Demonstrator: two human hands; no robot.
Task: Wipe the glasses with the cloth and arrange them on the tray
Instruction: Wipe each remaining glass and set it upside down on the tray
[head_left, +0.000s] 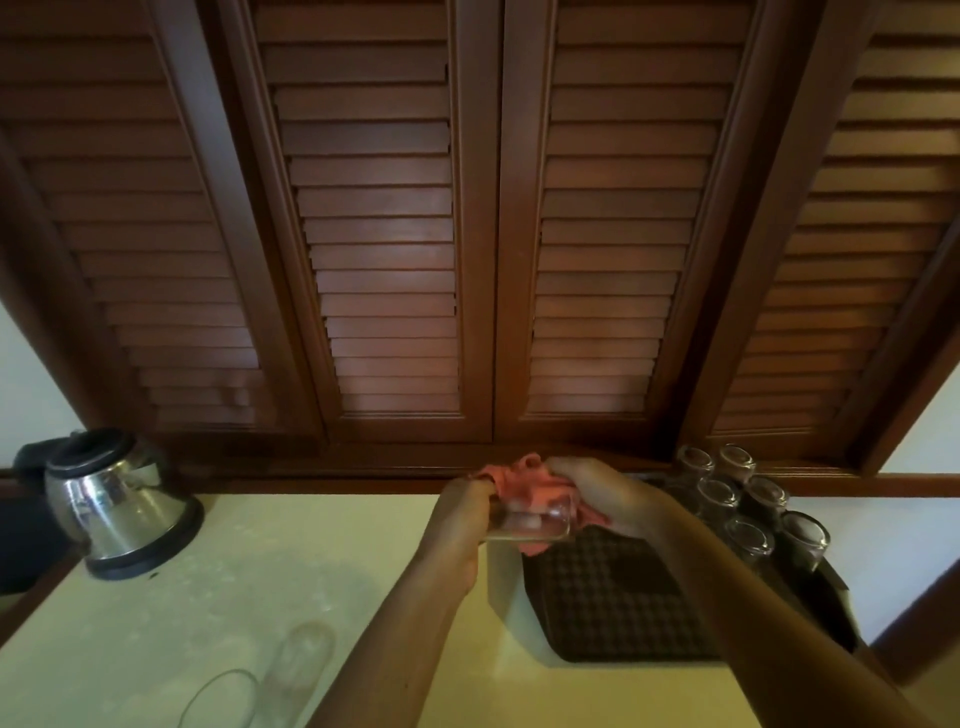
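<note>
My left hand (462, 512) grips a clear glass (535, 522) held sideways above the counter. My right hand (597, 491) holds a pink cloth (524, 480) bunched against the glass and partly stuffed into it. Below and to the right lies a dark checkered tray (613, 608). Several clear glasses (748, 538) stand upside down in rows along the tray's far right part. Two more glasses (304, 652) stand on the counter at the lower left, faint and blurred.
A steel electric kettle (117, 501) sits on its black base at the counter's left end. Brown louvred shutters (395, 234) fill the wall behind. The pale yellow counter (270, 561) runs between the kettle and the tray.
</note>
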